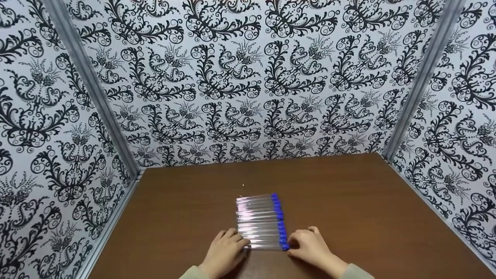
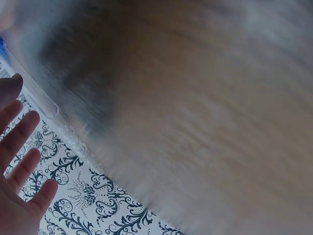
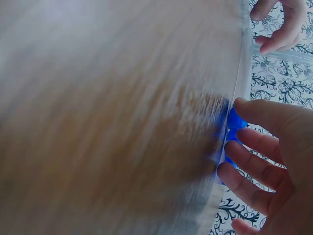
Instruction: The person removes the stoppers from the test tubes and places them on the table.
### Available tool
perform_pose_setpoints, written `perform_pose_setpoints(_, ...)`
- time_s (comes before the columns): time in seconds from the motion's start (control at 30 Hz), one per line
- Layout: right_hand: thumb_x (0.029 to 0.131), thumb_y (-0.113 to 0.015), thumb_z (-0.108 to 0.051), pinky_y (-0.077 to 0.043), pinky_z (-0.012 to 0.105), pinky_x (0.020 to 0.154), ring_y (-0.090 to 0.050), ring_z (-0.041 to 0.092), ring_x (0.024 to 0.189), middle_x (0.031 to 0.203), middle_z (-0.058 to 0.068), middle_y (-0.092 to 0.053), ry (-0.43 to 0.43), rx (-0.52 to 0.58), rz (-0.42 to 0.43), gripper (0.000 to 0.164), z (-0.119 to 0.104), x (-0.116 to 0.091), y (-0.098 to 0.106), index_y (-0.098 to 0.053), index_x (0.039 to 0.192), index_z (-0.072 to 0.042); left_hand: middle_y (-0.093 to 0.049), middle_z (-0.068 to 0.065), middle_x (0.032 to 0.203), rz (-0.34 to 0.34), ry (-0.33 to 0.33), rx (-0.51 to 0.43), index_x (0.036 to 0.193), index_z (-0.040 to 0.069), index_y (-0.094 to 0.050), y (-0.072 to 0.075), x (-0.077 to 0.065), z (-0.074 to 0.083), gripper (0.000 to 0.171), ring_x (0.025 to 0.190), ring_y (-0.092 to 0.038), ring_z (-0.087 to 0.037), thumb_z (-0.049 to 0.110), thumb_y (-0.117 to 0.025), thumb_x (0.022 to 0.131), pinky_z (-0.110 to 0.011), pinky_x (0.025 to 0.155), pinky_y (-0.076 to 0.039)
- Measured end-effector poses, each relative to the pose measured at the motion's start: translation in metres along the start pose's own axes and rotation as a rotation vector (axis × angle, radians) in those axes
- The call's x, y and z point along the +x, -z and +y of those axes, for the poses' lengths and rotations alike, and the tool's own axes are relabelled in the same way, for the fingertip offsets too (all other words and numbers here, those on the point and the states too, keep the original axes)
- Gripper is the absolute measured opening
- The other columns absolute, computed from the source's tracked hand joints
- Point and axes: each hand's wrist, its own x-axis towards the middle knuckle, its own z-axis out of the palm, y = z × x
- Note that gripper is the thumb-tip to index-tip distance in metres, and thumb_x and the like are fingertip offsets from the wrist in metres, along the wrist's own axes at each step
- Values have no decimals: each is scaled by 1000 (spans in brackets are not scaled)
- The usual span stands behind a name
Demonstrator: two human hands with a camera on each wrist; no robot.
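Observation:
A row of clear tubes (image 1: 257,221) with blue caps (image 1: 281,228) lies side by side on the brown table, the caps all pointing right. At the near end of the row, my left hand (image 1: 226,248) rests by the uncapped tube ends, fingertips right at the nearest tubes. Its fingers look spread and loose in the left wrist view, beside a clear tube (image 2: 41,100). On the other side my right hand (image 1: 310,246) has its fingertips against the nearest caps. Seen from the right wrist, the thumb and relaxed fingers sit along the blue caps (image 3: 236,119).
The brown wooden table (image 1: 174,201) surrounds the row. Behind and at both sides stand panels (image 1: 248,85) with a black-and-white scroll pattern, joined by grey metal posts (image 1: 93,85). Grey rails run along the table's side edges.

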Motion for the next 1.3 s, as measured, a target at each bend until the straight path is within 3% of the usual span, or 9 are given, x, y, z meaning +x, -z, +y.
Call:
perform_pose_setpoints(0.33, 71, -79, -25, -34, 61, 88, -59, 5, 74, 78, -17, -62, -3, 12, 7, 13, -1, -1, 0, -71, 80, -21, -64, 12, 84, -43, -9, 3, 88, 23, -70, 0, 2, 2, 19, 90, -54, -14, 27, -80, 72, -36, 74, -45)
perform_pose_setpoints(0.53, 70, -79, -24, -34, 61, 87, -54, 1, 70, 74, -21, -58, 6, 5, 24, 11, -1, -2, 0, -70, 77, -22, -65, 12, 81, -106, 32, -13, 81, 22, -71, 2, 5, 5, 12, 89, -55, -13, 28, -79, 74, -37, 78, -47)
perform_pose_setpoints(0.73, 70, -79, -23, -35, 60, 85, -52, 0, 68, 73, -21, -57, 27, 1, 30, 11, -3, -2, 1, -69, 76, -22, -60, 13, 73, -127, 64, 6, 70, 22, -67, -1, 7, 8, 11, 80, -50, -12, 26, -76, 74, -35, 76, -43)
perform_pose_setpoints(1.07, 70, -80, -23, -36, 59, 84, -53, 0, 69, 74, -20, -58, 48, -2, 35, 14, -3, -4, -1, -70, 78, -21, -58, 7, 68, -118, 41, 83, 64, 17, -63, -6, 8, 11, 17, 77, -54, -15, 24, -73, 75, -39, 80, -43)
perform_pose_setpoints(1.3, 70, -80, -21, -36, 61, 85, -57, 2, 71, 78, -17, -63, 64, 11, 18, 15, -3, -6, 1, -72, 82, -19, -55, 5, 66, -57, 4, 126, 61, 15, -57, -5, 8, 14, 20, 74, -55, -16, 23, -73, 71, -41, 81, -44)
